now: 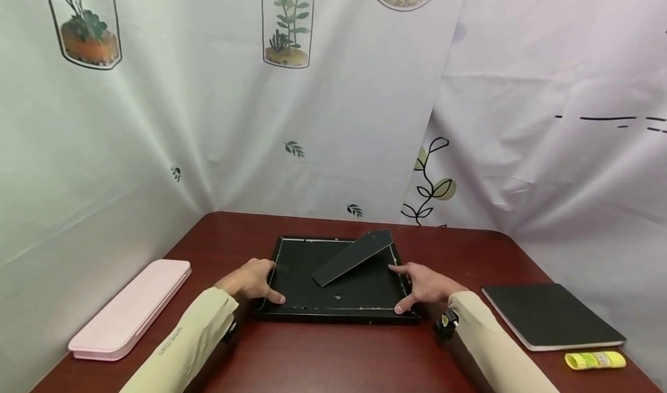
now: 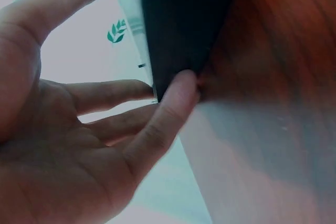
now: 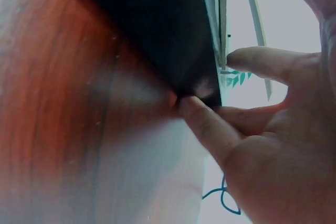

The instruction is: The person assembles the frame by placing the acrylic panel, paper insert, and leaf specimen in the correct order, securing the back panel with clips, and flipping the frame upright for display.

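A black picture frame (image 1: 294,268) lies back side up on the table, its flat easel leg (image 1: 354,258) slanting across the backing. My left hand (image 1: 252,279) grips the frame's left side, thumb over the top near the front corner. At the opposite side my right hand (image 1: 427,285) holds the frame the same way, thumb on the front right corner. Seen from the left wrist, fingers lie along the frame's dark side wall (image 2: 176,30), and the little finger touches its lower edge. The right wrist view has fingertips against the other side wall (image 3: 152,19). The frame's front is hidden.
A pink case (image 1: 130,309) lies on the left of the dark red wooden table (image 1: 312,358). To the right are a black-covered notebook (image 1: 552,315) and a yellow glue stick (image 1: 595,360) in front of it. A printed white curtain (image 1: 333,109) hangs behind and beside the table.
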### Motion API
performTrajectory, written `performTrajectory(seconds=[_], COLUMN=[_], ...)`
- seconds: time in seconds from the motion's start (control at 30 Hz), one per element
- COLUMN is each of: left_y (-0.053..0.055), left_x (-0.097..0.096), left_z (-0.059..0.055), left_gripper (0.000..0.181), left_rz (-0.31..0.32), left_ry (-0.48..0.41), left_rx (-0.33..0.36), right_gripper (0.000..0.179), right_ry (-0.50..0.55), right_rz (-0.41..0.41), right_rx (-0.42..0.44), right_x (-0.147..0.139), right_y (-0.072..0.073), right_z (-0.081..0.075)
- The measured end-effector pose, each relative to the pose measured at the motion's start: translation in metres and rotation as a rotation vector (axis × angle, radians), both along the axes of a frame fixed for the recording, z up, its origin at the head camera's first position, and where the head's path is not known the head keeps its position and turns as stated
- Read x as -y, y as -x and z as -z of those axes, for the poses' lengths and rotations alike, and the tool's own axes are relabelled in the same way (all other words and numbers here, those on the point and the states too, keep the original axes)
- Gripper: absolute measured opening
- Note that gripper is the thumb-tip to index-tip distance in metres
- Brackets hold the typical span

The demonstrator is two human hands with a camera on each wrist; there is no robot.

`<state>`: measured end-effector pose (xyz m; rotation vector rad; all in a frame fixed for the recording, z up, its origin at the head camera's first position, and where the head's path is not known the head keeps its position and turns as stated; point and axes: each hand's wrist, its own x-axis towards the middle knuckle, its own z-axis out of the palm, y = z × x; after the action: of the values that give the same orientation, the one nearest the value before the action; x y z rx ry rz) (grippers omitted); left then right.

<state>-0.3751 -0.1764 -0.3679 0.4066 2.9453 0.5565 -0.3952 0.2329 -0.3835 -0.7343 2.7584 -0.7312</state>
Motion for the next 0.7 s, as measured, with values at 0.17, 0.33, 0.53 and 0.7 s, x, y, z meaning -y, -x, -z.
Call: performTrajectory(seconds=[0.17, 0.33, 0.53, 0.7], left_y=[0.0011, 0.0022, 0.0021, 0.0011], left_x=[0.0006, 0.0036, 0.004, 0.003], left_z=[0.002, 0.0039, 0.007, 0.0074], left_gripper=[0.09, 0.091, 0.093, 0.096], left_rz=[-0.008, -0.007, 0.017, 0.009], left_ry=[-0.016, -0.016, -0.009, 0.007], left_rx=[-0.001, -0.016, -0.045, -0.03], right_gripper=[0.094, 0.089, 0.078, 0.077], right_ry=[0.02, 0.074, 0.1, 0.027], right_rz=[-0.004, 0.032, 0.06, 0.052], right_rx=[-0.094, -0.084, -0.06, -0.073], right_x=[-0.0036, -0.0031, -0.0047, -0.0052], right_y=[-0.0016, -0.0012, 0.0042, 0.0047], right_z=[0.0022, 0.006, 0.0037, 0.002])
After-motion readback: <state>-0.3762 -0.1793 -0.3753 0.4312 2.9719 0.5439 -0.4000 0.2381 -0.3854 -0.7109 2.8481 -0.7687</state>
